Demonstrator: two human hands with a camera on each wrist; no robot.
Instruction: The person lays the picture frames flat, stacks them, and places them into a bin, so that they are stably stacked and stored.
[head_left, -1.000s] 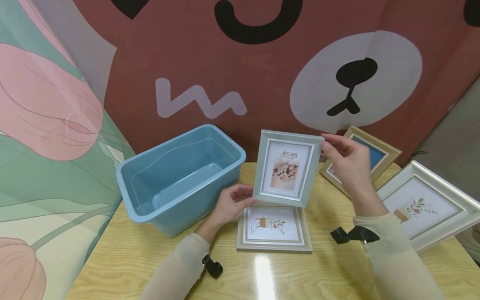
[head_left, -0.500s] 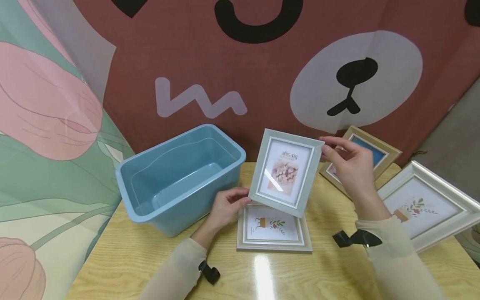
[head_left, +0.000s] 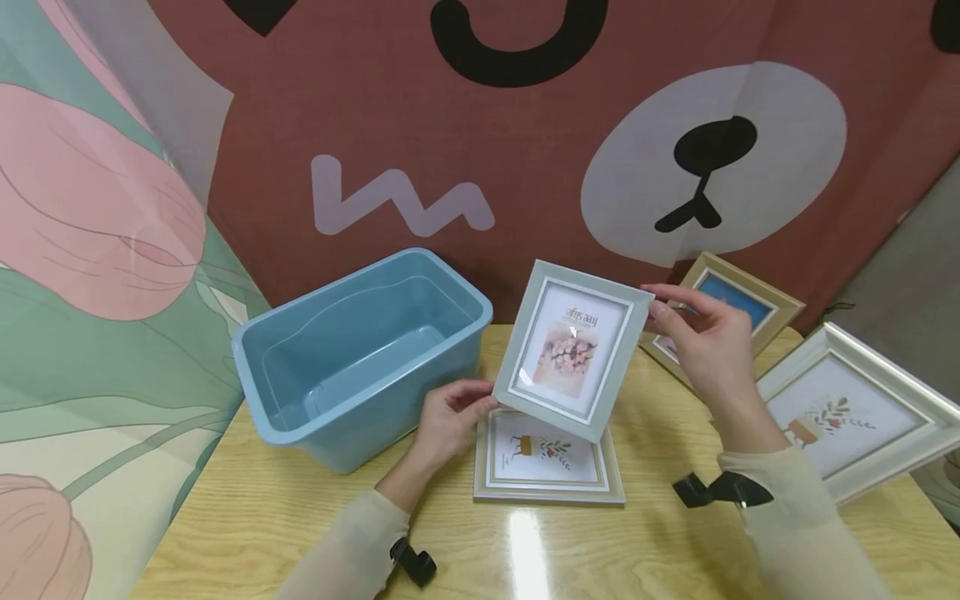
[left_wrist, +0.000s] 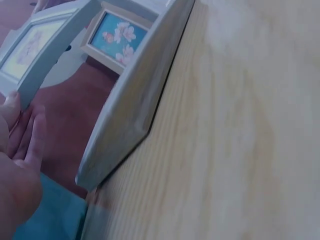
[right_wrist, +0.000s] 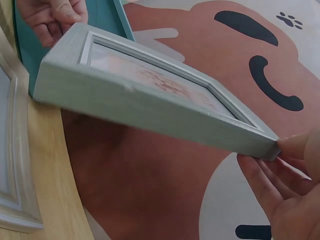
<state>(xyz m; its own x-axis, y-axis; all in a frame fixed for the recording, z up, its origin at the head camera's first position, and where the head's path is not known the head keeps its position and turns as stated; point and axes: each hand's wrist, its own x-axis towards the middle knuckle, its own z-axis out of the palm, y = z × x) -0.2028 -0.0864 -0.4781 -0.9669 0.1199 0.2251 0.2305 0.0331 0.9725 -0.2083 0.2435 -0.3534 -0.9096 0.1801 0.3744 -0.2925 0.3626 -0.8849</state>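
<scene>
A pale grey-green picture frame with a flower print hangs tilted above the table, held at two opposite corners. My left hand pinches its lower left corner between thumb and fingers, also seen in the left wrist view. At the upper right corner my right hand pinches it; the right wrist view shows the thumb on top and fingers beneath. Under it a cream-and-gold picture frame lies flat on the table, its far part covered by the held one.
A blue plastic bin with nothing inside stands at the left. To the right, a tan frame with a blue picture and a larger silver-white frame rest tilted on the wooden table. A printed wall cloth hangs behind.
The grey-green frame has turned clockwise and its lower edge has dropped slightly. My right hand has shifted a little right and down, my left hand slightly left and down.
</scene>
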